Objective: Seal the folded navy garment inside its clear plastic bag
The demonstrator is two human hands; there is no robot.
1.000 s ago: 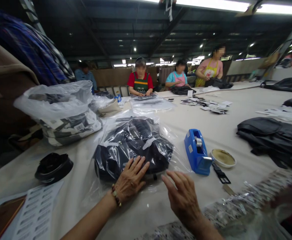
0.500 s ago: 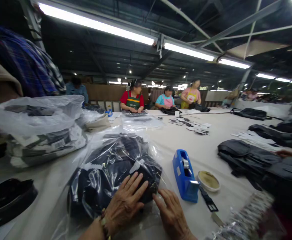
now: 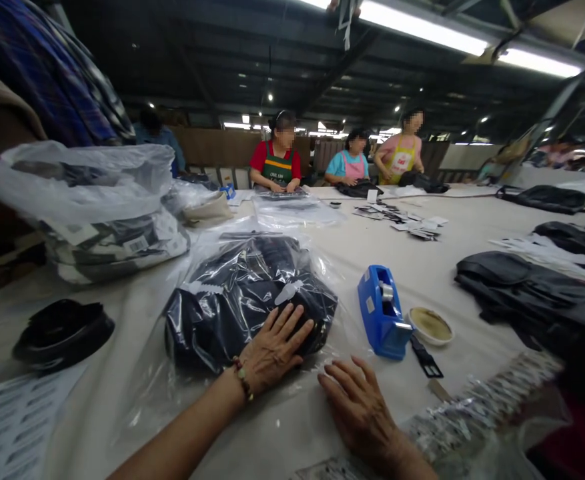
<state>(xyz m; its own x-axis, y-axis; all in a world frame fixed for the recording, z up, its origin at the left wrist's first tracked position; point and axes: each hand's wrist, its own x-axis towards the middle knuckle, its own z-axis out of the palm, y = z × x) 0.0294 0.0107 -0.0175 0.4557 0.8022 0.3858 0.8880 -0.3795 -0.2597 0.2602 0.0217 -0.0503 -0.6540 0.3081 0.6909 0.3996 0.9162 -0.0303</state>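
Note:
A black bag, packed in a clear plastic bag, lies on the pale table in front of me. My left hand, with a bead bracelet at the wrist, rests flat on the plastic over the black bag's near right side, fingers stretched out. Lower right, my right hand is at the table by the plastic's edge; its fingers are loosely bent and apart, with nothing seen in them. Beyond it stands a blue tape dispenser. Next to that are a round dish and a black strap with a buckle.
To the left are a filled plastic sack, a coiled black band and a label sheet. Black backpacks lie at right, near a patterned wrapped item. Loose cards lie farther back, where several co-workers stand or sit.
My right hand has come away from the black bag's near right edge onto the table. My left hand stays on the bag. The view has tilted down and shifted left.

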